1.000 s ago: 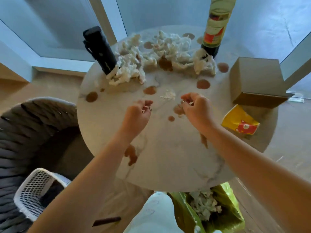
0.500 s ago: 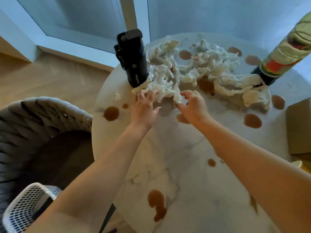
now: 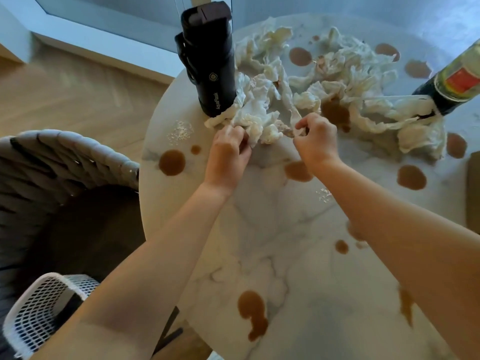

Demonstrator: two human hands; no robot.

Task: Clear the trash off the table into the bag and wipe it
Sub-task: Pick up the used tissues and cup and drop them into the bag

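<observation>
Round marble table (image 3: pixel 298 255), seen from above, spotted with brown spills (image 3: pixel 172 162) across its near, middle and far parts. To its left stand a woven chair (image 3: pixel 52 167) and, nearer, a white mesh bin (image 3: pixel 39 310). On the far half of the table lies the tissue pile (image 3: pixel 337 84), crumpled and stained, reaching from the black flask (image 3: pixel 207 61) at the left to the dark bottle (image 3: pixel 457 81) at the right; its left end touches the flask's base. A brown box edge (image 3: pixel 474 188) shows at the right border. The bag lies outside this view. Both forearms reach over the near table. Left hand (image 3: pixel 228 157): fingers curled shut on the pile's near left wad. Right hand (image 3: pixel 315 141): fingers pinched closed on a tissue strand just beside it. 0.5 s ago both hands had only reached the pile's edge, fingers looser; now both grip it, and the near wad is bunched between them. 2 crumb patches (image 3: pixel 180 131) lie near the flask and by the right forearm.
</observation>
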